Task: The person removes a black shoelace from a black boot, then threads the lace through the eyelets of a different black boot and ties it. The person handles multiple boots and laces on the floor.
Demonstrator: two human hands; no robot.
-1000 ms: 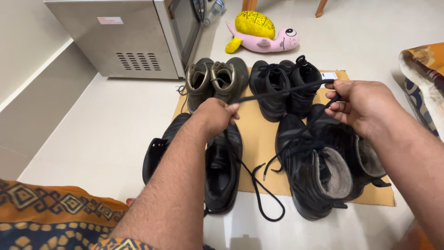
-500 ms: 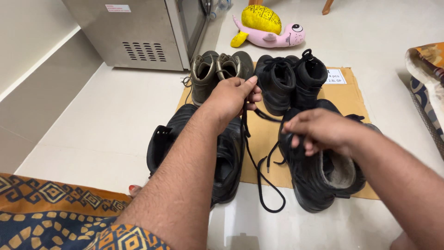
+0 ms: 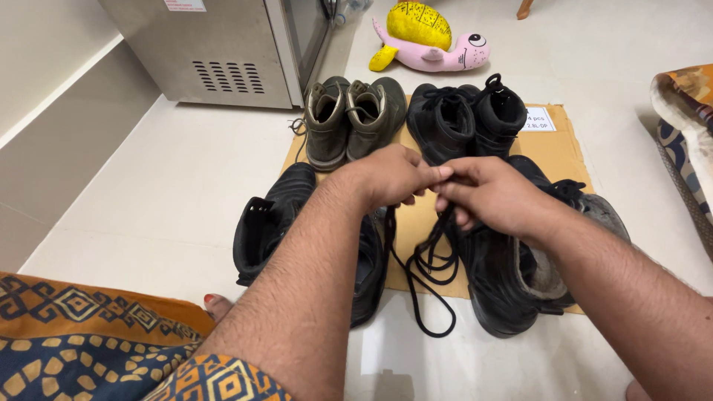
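My left hand (image 3: 390,178) and my right hand (image 3: 486,194) meet above the cardboard sheet (image 3: 562,145), both pinching a black shoelace (image 3: 434,263) whose loops hang down between the near boots and onto the floor. Below the left hand lies a pair of black boots (image 3: 278,223). Under the right hand stands a pair of black boots with a grey fleece lining (image 3: 520,275). Behind them stand olive-green boots (image 3: 349,119) and black laced boots (image 3: 460,119).
A silver metal appliance (image 3: 223,52) stands at the back left beside a wall. A pink and yellow plush toy (image 3: 427,41) lies on the pale floor behind the boots. Patterned orange fabric (image 3: 96,334) covers the lower left, and another patterned cloth (image 3: 687,126) sits at the right edge.
A second ago my hands held the lace stretched wide apart. They have come together over the middle, and the lace now hangs in gathered loops below them.
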